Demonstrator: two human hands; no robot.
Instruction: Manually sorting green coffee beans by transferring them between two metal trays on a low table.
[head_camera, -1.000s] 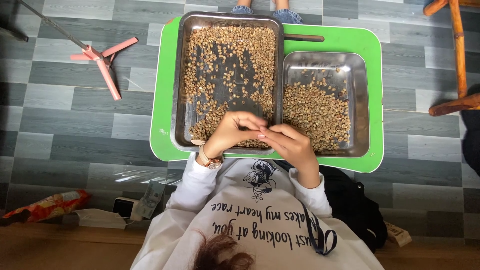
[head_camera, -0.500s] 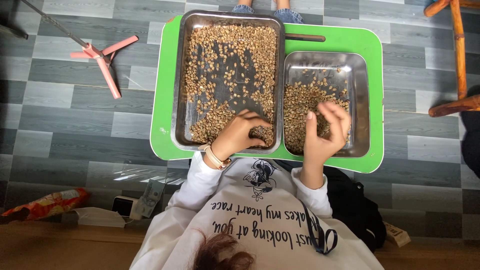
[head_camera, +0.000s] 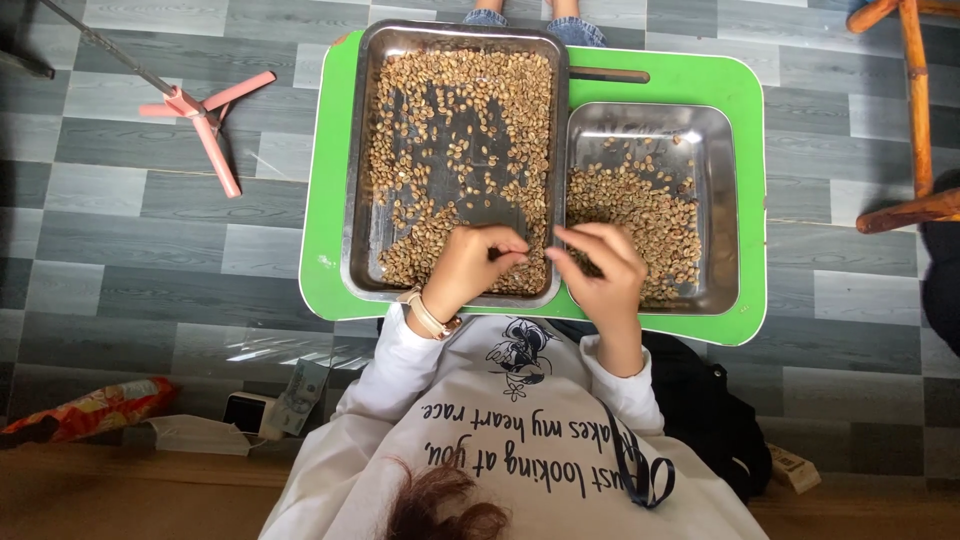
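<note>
A large steel tray (head_camera: 357, 150) holds pale beans (head_camera: 470, 90) spread around a bare middle. Beside it on the right, a smaller steel tray (head_camera: 722, 200) holds a denser heap of the same beans (head_camera: 640, 210). Both stand on a green table top (head_camera: 325, 200). My left hand (head_camera: 472, 265), with a watch on the wrist, rests on the near end of the large tray, fingertips pinched together in the beans. My right hand (head_camera: 605, 268) hovers over the near left corner of the small tray, fingers curled toward the left hand. Whether it holds beans is hidden.
A pink tripod stand (head_camera: 205, 120) stands on the grey tiled floor at the left. Wooden chair legs (head_camera: 915, 100) are at the right. A black bag (head_camera: 710, 420) lies by my right side. A snack packet (head_camera: 90, 408), a mask and a small box lie at the lower left.
My right hand, spread open over the small tray half a second ago, has swung back left and curled shut. My left hand stayed at the large tray's near end.
</note>
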